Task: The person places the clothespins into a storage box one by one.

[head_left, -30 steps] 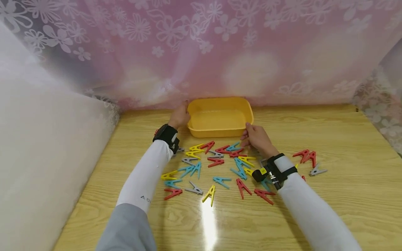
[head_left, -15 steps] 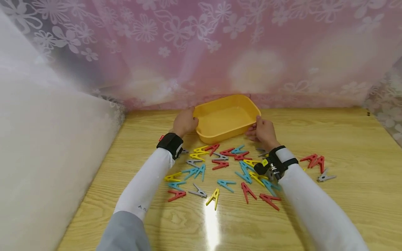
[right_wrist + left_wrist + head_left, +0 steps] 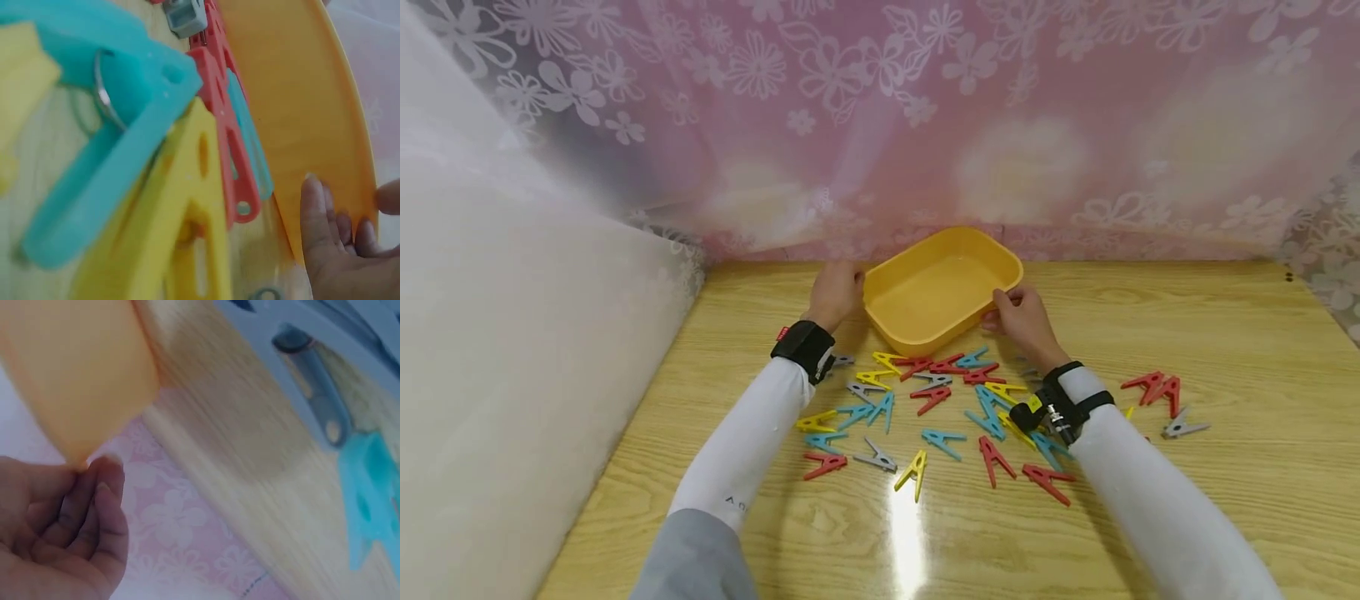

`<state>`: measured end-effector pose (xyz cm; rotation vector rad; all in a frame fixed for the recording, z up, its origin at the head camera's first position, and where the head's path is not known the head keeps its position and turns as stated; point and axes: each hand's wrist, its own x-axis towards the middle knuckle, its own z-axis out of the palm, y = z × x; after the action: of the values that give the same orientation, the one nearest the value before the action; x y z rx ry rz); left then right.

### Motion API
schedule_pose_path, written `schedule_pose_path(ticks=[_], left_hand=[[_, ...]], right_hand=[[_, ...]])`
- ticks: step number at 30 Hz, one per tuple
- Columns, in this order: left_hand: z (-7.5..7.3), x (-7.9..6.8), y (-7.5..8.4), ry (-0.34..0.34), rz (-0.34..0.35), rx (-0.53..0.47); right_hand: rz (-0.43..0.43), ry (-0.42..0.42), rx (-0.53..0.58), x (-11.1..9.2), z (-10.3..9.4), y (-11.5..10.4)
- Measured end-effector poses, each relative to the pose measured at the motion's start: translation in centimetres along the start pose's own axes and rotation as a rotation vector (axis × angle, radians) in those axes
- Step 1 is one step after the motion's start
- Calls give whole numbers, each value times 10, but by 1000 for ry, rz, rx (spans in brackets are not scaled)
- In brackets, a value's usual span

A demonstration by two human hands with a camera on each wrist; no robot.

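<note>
A yellow plastic basin (image 3: 942,287) sits at an angle at the table's back, its near left corner toward me. My left hand (image 3: 837,295) pinches its left rim; in the left wrist view, the thumb and fingertips (image 3: 107,467) meet at the basin's edge (image 3: 81,375). On the right front side, my right hand (image 3: 1024,323) grips the rim, thumb on top and fingers (image 3: 315,209) against the outer wall. Just in front of the basin lie several clothespins; a red clothespin (image 3: 914,367) is right at its near corner. Teal clothespins (image 3: 988,412) and yellow clothespins (image 3: 910,475) are spread nearer me.
The wood table (image 3: 1210,483) carries more clothespins: a pair of red clothespins (image 3: 1152,390) and a grey clothespin (image 3: 1185,425) on the right. A pink flowered curtain (image 3: 880,150) hangs right behind the basin. A white wall (image 3: 535,333) borders the left.
The basin has turned counterclockwise, its left end coming nearer me, both hands staying on it. Red clothespins by its near corner have shifted toward me.
</note>
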<state>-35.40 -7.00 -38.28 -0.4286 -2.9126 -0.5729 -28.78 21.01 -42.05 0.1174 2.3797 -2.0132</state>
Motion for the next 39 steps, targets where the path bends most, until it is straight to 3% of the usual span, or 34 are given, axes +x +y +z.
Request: schedule_pose_path(ticks=[5,10,19,24,31,39], left_hand=[[-10,-7,4,-111,10,-18],[-22,-18,14,-250,2,-45],[-24,-40,33,-352,60,-91],[-21,-47,44,-389,108,-124],[-15,-56,55,-378,158,-105],[-10,-59,59,-356,104,-73]], right_hand=[[8,-40,-3,5,-5,-2],[80,-16,-49,18,-14,-5],[41,-80,-210,38,-28,-12],[75,-136,-299,43,-40,-14],[56,-115,-398,48,-45,-14],[58,-74,-397,48,-44,-15]])
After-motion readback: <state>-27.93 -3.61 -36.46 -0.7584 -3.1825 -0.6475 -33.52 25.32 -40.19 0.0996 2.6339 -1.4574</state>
